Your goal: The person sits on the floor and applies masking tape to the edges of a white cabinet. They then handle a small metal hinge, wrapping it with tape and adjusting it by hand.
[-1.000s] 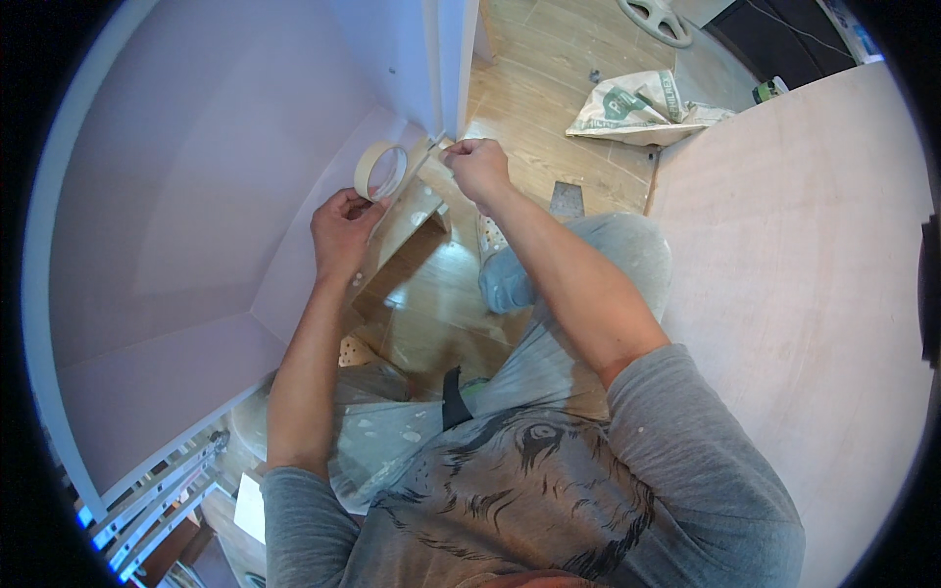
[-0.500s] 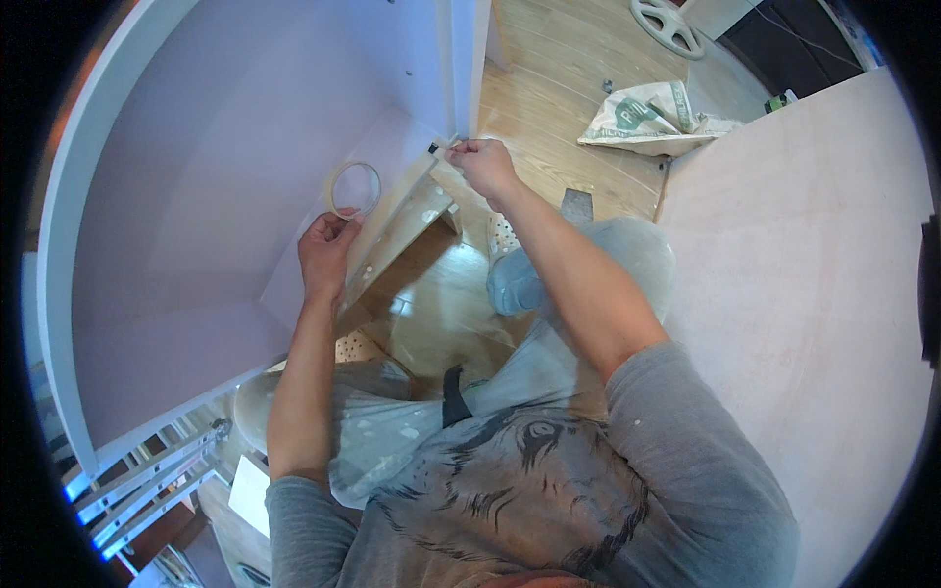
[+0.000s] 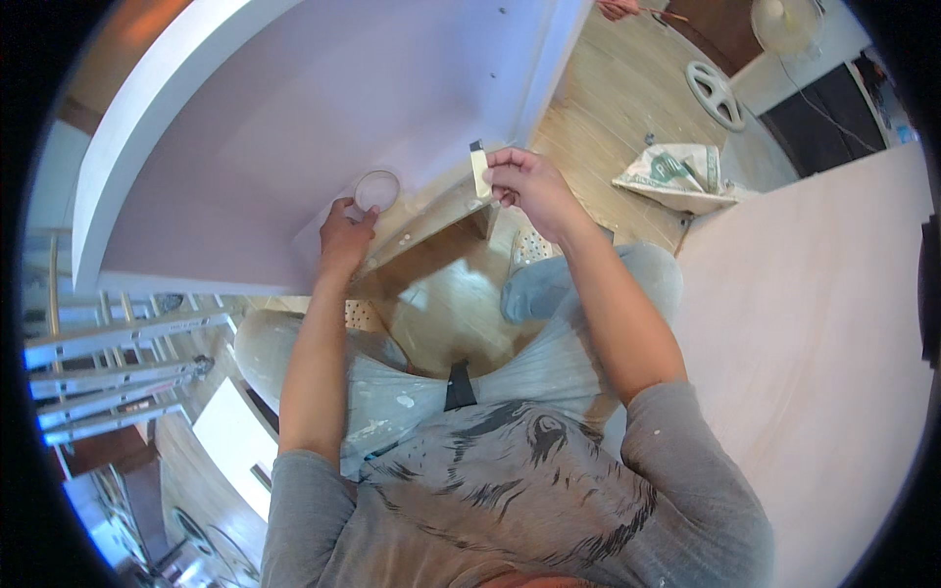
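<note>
My left hand (image 3: 345,240) is closed on the edge of a thin, pale roll of tape (image 3: 397,188), against the lilac inner surface of a large cabinet (image 3: 284,137). My right hand (image 3: 529,188) pinches a short, flat, cream-coloured strip with a dark end (image 3: 480,171), standing upright by the cabinet's near edge. Whether that strip is tape or a small tool, I cannot tell. Between my hands runs the cabinet's pale, paint-spotted lower board (image 3: 421,227).
A pale board (image 3: 804,323) stands close on my right. Beyond it lie a crumpled white-and-green sack (image 3: 671,169) and a wheel-shaped piece (image 3: 715,95). A metal ladder (image 3: 123,338) is at left. Another person's hand (image 3: 618,8) holds a thin stick at the top.
My right hand has come away from the cabinet edge, lifting the cream strip upright. My left hand still holds the roll. The view has shifted, showing another person's hand at the top.
</note>
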### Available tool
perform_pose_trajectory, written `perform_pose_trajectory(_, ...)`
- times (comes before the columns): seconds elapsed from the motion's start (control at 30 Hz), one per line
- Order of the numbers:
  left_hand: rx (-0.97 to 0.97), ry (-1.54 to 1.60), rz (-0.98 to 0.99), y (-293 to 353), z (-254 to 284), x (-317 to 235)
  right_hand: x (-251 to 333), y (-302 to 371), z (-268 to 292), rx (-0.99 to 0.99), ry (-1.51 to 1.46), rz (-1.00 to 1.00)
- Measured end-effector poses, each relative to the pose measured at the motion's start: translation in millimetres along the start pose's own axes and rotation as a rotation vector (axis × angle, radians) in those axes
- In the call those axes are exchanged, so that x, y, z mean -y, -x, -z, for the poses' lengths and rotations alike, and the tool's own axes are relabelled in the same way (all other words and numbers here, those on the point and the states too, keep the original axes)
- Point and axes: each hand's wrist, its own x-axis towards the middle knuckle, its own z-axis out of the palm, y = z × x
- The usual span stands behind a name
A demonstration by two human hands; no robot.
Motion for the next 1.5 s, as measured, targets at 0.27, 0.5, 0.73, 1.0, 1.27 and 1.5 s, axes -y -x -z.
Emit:
perform_pose_trajectory(0.27,0.239,0.731,-0.282,128.7,11.5,-92.2,21.3,67.6,-48.2,0.22,-0.073,0.068)
perform_pose_trajectory(0.5,0.213,0.981,-0.134,181.7,24.9,-104.7,30.9,95.0,-64.9,0.414,-0.092,0.113)
perform_pose_trajectory(0.73,0.091,0.932,-0.176,226.5,36.6,-106.7,35.9,118.2,-74.8,0.554,-0.122,0.125)
perform_pose_trajectory(1.0,0.039,0.868,-0.241,254.6,40.5,-93.8,31.6,128.5,-84.3,0.616,-0.158,0.045)
perform_pose_trajectory(1.27,0.158,1.076,-0.152,260.0,39.5,-74.3,24.9,122.4,-90.8,0.774,-0.239,0.001)
perform_pose_trajectory(1.5,0.203,1.145,-0.146,262.0,36.7,-66.3,12.9,125.6,-98.1,0.834,-0.217,0.025)
